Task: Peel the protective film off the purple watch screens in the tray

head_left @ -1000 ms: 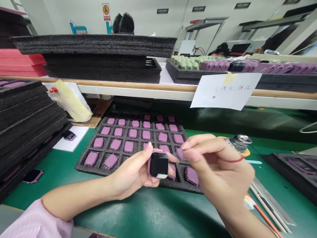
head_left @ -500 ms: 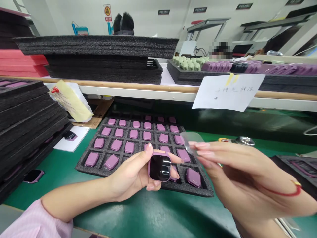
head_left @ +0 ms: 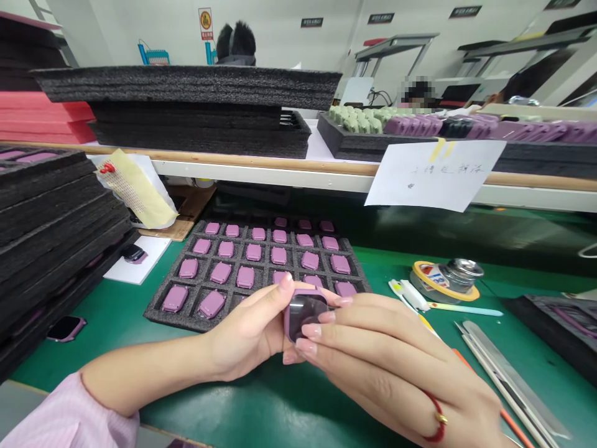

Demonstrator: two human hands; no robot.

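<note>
Pink smartwatch (head_left: 305, 315) held just above the green bench (head_left: 289, 398), near the foam tray (head_left: 156, 317) of pink watch cases (head_left: 254, 252); left hand (head_left: 247, 330) grip pinching its edges between thumb and fingers, right hand (head_left: 382, 361) fingers pressed together against its dark screen (head_left: 308, 314).

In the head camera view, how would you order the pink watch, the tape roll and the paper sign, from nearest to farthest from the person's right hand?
From the right hand, nearest first:
1. Pink watch: touching the fingertips, to the hand's left.
2. Tape roll: on the green bench, ahead and rightward.
3. Paper sign: hanging from the shelf edge, farther ahead.
</note>
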